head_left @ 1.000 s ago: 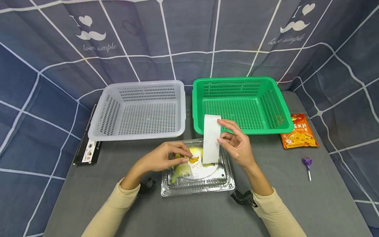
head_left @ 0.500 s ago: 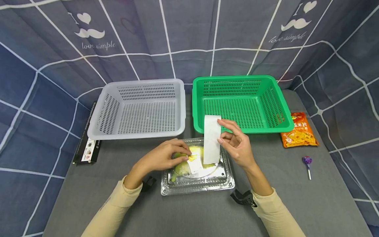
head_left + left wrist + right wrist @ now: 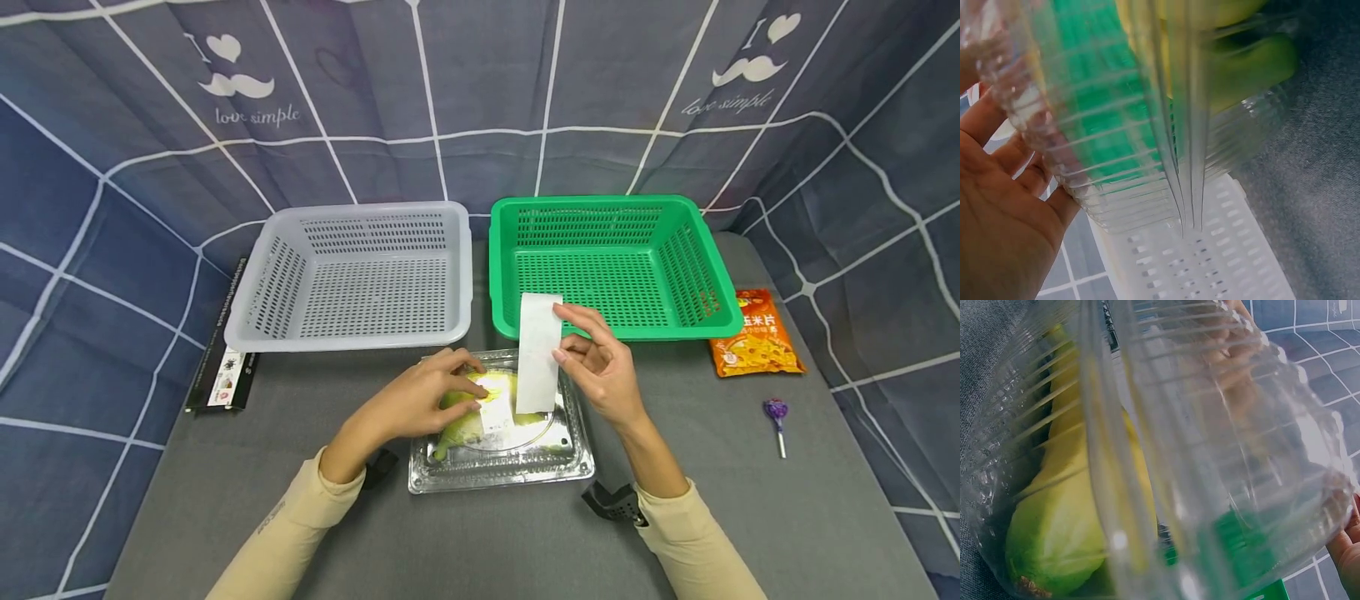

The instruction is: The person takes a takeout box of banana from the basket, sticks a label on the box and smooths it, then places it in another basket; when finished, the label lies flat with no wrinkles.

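One clear, shiny container (image 3: pixel 502 477) bears one label (image 3: pixel 497 417), which your loose-fingered left hand (image 3: pixel 427 396) touches; your right hand (image 3: pixel 607 375) pinches one blank white strip (image 3: pixel 538 358).

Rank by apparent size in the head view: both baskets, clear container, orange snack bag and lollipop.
1. Grey basket and green basket: too alike to rank
2. Clear container, partly hidden
3. Orange snack bag
4. Lollipop

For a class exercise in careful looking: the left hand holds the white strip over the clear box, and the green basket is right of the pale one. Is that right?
Wrong hand: the head view shows the right hand holding the strip over the box. The rest stands.
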